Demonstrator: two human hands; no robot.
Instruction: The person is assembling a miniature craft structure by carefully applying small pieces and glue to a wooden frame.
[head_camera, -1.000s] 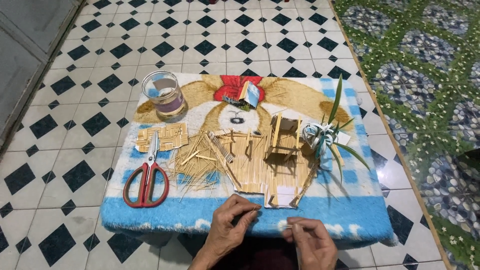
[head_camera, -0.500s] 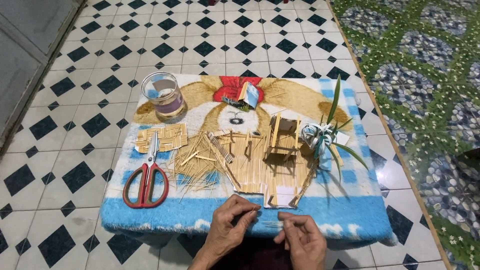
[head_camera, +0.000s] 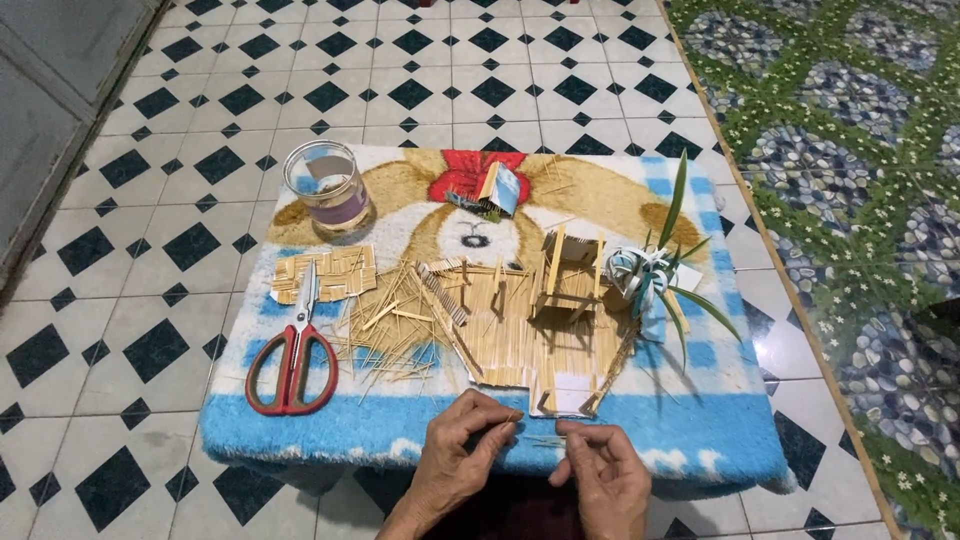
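Left hand has its grip pinched tight on a thin pale wooden stick, right at the near edge of the blue-and-white fluffy cushion. Right hand sits just beside it, grip pressed together on another fine stick. Just beyond, a flat mat of glued pale sticks, with loose sticks scattered to its left. Red-handled scissors lie further left. On the mat, a small stick-built chair frame; to its right, a ribboned green-leaf sprig. Far left, a clear glass jar.
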